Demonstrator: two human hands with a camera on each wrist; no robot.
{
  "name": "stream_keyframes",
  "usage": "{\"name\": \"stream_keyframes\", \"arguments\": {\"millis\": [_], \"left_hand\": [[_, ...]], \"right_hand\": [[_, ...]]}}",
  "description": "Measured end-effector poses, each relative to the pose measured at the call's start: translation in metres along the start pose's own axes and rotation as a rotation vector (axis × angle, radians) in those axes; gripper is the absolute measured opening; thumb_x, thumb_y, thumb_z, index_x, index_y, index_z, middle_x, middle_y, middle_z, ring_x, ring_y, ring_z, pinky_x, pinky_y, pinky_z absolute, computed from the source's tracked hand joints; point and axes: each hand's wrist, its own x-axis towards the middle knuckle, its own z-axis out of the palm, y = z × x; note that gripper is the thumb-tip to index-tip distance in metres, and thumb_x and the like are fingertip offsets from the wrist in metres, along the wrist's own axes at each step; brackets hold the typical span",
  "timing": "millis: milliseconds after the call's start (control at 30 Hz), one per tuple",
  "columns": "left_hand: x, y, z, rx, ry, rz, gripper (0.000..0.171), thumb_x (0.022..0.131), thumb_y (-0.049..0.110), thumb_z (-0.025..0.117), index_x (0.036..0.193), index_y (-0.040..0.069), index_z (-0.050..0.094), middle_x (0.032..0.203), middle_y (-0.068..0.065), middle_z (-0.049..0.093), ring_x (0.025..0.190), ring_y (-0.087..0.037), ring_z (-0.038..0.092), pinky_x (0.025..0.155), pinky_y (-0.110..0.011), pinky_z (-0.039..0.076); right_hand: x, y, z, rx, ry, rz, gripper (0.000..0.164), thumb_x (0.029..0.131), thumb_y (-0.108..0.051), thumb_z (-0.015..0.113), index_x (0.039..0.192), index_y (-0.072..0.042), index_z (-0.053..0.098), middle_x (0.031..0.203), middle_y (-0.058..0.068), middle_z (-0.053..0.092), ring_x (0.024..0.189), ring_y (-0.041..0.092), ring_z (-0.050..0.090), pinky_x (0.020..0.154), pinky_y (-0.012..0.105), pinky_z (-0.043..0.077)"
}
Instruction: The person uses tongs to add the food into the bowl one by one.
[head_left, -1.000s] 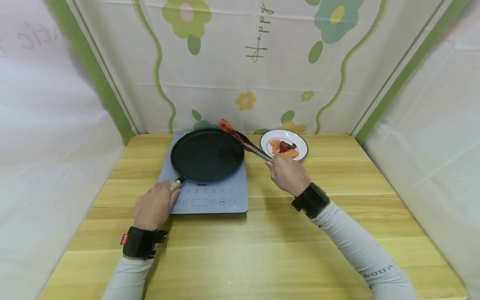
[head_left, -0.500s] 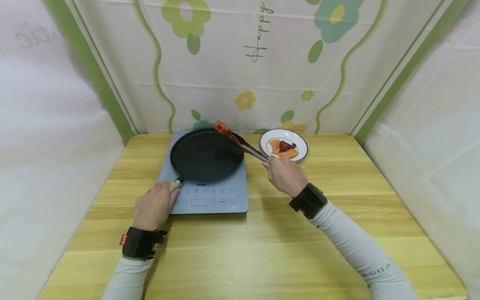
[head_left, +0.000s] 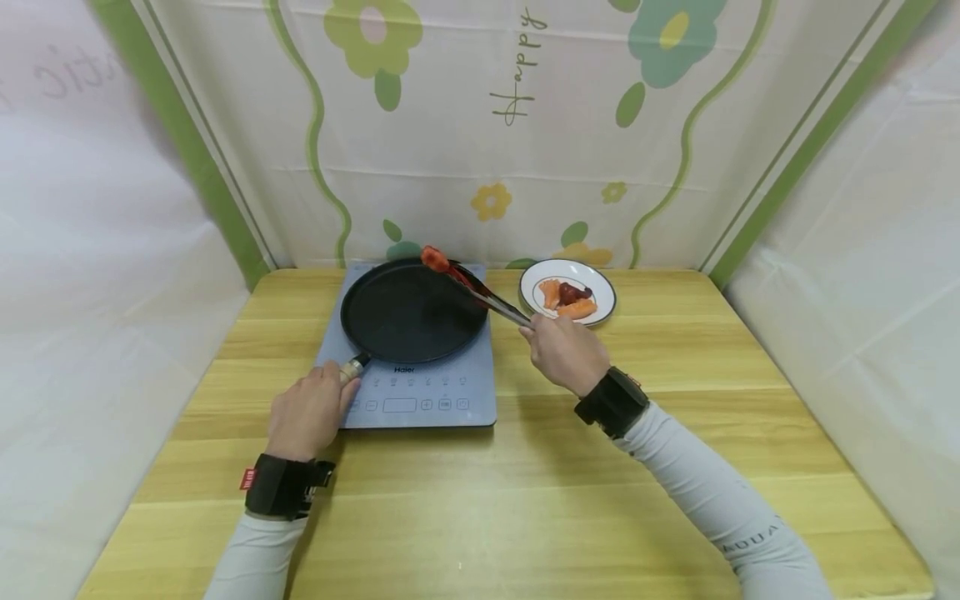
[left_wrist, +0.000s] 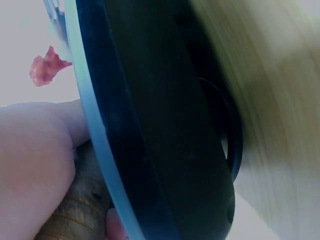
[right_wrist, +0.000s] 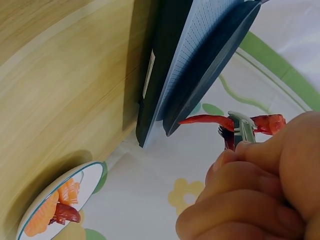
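Observation:
My left hand (head_left: 303,412) grips the wood-look handle (head_left: 350,369) of a flat black frying pan (head_left: 408,315), which sits on a pale induction cooktop (head_left: 480,398). My right hand (head_left: 567,354) holds metal tongs (head_left: 510,312), their tips reaching over the pan's far right part. Pinched in the tongs is a long red piece of food (head_left: 435,259), its exact kind unclear. The right wrist view shows this red piece (right_wrist: 207,119) sticking out on both sides of the tongs (right_wrist: 244,129), apart from the pan. The left hand's fingers are mostly hidden in the left wrist view.
A white, dark-rimmed plate (head_left: 604,290) stands right of the cooktop, bearing orange slices (head_left: 577,309) and a dark red piece (head_left: 572,293). Everything stands on a wooden table (head_left: 465,517). A flower-patterned curtain (head_left: 442,150) hangs right behind, with white sheets on both sides.
My right hand has moved slightly left, carrying the tongs and the red piece farther over the pan. The left hand and the pan have stayed still.

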Motion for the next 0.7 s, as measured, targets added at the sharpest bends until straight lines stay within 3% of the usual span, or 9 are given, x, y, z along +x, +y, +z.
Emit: {"name": "stream_keyframes", "arguments": {"millis": [700], "left_hand": [[-0.0003,0.0003,-0.0005,0.003,0.001,-0.001,0.038,0.1,0.042,0.049,0.093,0.004,0.048,0.071,-0.009,0.048,0.057,-0.022,0.045,0.045,-0.032,0.03]], "right_hand": [[0.0006,-0.0048,0.0025,-0.009,-0.003,-0.022,0.033,0.103,-0.032,0.045,0.08,-0.011,0.056,0.058,0.0,0.047,0.046,0.014,0.045,0.041,0.027,0.033]]}}
